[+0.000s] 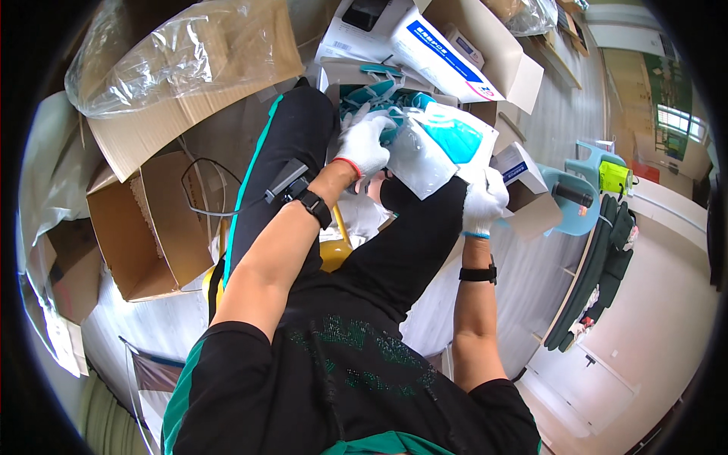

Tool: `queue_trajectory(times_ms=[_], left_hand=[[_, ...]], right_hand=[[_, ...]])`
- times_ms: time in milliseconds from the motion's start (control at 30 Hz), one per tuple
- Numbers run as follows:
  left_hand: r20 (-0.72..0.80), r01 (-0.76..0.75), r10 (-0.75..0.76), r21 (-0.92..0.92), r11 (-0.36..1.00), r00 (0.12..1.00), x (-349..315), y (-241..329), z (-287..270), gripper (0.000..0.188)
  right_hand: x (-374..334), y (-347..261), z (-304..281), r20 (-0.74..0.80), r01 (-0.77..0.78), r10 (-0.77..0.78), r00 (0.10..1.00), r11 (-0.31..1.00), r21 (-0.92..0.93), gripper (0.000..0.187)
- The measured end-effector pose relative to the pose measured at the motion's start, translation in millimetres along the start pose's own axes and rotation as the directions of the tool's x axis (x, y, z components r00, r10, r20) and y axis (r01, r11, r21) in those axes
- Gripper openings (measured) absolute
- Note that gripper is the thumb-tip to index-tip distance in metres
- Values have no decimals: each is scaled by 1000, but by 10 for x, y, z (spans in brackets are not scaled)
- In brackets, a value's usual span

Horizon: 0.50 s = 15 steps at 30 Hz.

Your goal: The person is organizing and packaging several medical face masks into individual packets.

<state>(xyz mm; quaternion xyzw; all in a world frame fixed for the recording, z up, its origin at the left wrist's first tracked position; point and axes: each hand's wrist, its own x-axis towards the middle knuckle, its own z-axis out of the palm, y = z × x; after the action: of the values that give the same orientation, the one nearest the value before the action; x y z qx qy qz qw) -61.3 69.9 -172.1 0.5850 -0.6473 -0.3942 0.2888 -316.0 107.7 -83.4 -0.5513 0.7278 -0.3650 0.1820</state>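
Observation:
My left hand (365, 144), in a white glove with a red cuff, reaches over a box of loose teal face masks (373, 94) with white straps. Its fingers curl onto a mask at the near edge of the pile, their tips partly hidden. My right hand (484, 202), gloved in white with a blue cuff, is closed on the lower right corner of a mask pouch (489, 135). A teal mask shows through the pouch's clear face. Another whitish pouch (422, 161) lies beside it, above my right thigh, between my hands.
White and blue printed cartons (447, 57) stand beyond the masks, with a dark phone (365, 14) on top. An open cardboard box (144, 235) and plastic-covered cardboard (189, 68) are at left. A small box (519, 165) and a blue plastic chair (580, 197) stand at right.

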Motion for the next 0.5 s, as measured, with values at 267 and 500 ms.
queue_trajectory(times_ms=[267, 500], left_hand=[[-97, -159, 181, 199, 967, 979, 93, 203, 53, 77], [-88, 34, -37, -39, 999, 995, 235, 15, 110, 45]], right_hand=[[-64, 39, 182, 25, 174, -173, 985, 980, -101, 11], [-93, 40, 260, 218, 140, -117, 969, 986, -90, 19]])
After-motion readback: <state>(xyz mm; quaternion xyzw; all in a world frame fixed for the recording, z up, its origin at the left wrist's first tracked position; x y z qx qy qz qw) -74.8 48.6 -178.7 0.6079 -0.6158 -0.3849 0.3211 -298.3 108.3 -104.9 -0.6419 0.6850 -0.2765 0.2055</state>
